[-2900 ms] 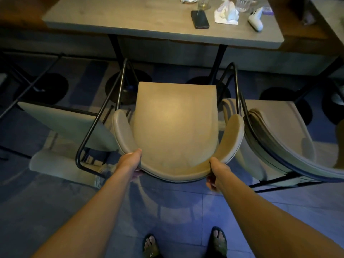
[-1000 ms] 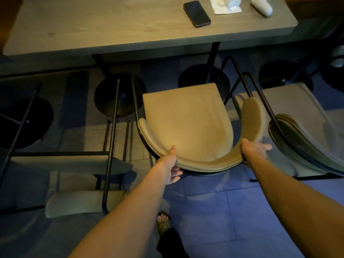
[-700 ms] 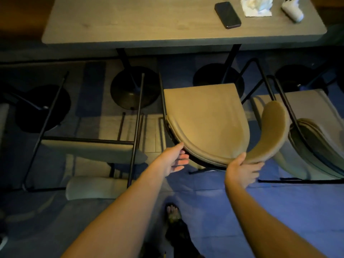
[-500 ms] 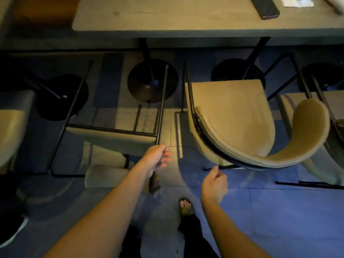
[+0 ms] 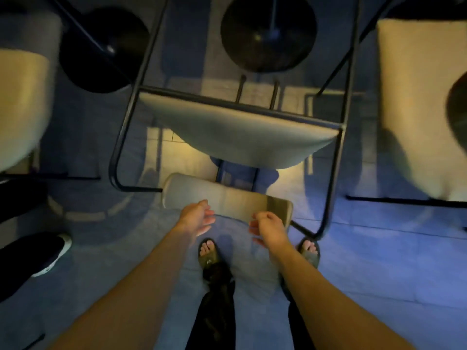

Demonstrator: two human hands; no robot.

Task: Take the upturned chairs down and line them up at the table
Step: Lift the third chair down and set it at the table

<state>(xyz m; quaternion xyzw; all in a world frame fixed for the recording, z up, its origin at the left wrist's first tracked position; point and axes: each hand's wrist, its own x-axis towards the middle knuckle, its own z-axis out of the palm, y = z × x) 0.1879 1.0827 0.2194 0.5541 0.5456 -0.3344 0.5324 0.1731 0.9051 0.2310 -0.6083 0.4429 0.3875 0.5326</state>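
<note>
An upturned chair [image 5: 240,137] lies in front of me, its beige seat tipped up and its black metal legs [image 5: 129,117] pointing toward the table. Its padded backrest [image 5: 227,200] rests on the floor by my feet. My left hand [image 5: 197,218] hovers just above the backrest's near edge with fingers apart and holds nothing. My right hand [image 5: 267,228] hangs loosely curled beside the backrest's right end, also with nothing in it. An upright beige chair [image 5: 419,104] stands at the right, and another beige chair [image 5: 22,107] at the left.
Two round black table bases [image 5: 267,34] [image 5: 101,51] stand on the floor beyond the chair. Another person's black shoe with a white sole [image 5: 32,256] is at the left edge. My sandalled feet [image 5: 209,251] stand right behind the backrest.
I let go of the upright chair, which now stands at the right, and turned left and downward. Both hands came to the near backrest of the upturned chair.
</note>
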